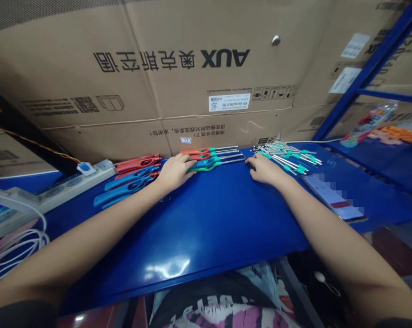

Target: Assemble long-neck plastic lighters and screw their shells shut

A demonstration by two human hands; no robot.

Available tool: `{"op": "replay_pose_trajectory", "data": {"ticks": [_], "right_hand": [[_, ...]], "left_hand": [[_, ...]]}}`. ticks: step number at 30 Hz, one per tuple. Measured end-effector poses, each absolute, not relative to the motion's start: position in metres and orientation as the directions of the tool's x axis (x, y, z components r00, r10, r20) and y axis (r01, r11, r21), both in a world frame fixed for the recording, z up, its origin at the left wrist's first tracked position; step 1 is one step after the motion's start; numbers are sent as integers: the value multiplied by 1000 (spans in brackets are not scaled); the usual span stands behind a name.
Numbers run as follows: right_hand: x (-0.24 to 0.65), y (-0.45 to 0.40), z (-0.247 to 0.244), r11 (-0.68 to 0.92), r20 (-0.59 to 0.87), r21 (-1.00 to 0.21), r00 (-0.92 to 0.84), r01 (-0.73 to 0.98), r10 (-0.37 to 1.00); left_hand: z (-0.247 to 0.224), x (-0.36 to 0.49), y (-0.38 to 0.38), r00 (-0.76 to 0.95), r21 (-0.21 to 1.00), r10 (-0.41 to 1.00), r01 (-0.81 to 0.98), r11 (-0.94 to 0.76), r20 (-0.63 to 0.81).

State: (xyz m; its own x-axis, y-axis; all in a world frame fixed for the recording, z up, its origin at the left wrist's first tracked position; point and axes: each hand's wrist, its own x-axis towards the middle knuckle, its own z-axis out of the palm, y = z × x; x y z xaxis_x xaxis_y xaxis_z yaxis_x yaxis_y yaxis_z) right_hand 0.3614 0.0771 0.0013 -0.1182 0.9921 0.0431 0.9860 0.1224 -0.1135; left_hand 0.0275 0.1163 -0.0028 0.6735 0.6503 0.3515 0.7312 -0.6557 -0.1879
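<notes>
The head view shows a row of lighters [203,162] on a blue surface [209,214], metal rods projecting from their coloured handles. The left hand [174,174] lies over the handle end of this row, fingers bent; whether they are closed on a handle, I cannot tell. The right hand [265,169] is just beyond the rod tips, fingers gathered close together; whether something thin is pinched there is too small to tell. Left of the row lie red handles [137,163] and blue handles [115,193] with no rods visible on them. Right of the row, loose rods [284,158] with green pieces are heaped, a phone [329,196] near them. Judging by this, the row looks rodded, while the other handles and heaped rods remain unjoined.
</notes>
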Motion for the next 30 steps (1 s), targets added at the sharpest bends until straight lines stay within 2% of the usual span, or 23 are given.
{"op": "replay_pose_trajectory", "data": {"ticks": [12, 19, 23, 30], "right_hand": [[356, 83, -13, 183, 164, -107, -164, 977, 973], [330, 77, -15, 357, 293, -60, -325, 932, 899], [318, 79, -21, 411, 261, -40, -387, 911, 884], [318, 80, -21, 404, 222, -58, -383, 913, 897]], "left_hand": [[-6, 29, 114, 676, -152, 629, 718, -679, 384], [-8, 21, 116, 682, -138, 604, 702, -699, 411], [-10, 19, 117, 700, -133, 584, 680, -721, 411], [-9, 15, 120, 734, -107, 557, 636, -764, 388]]}}
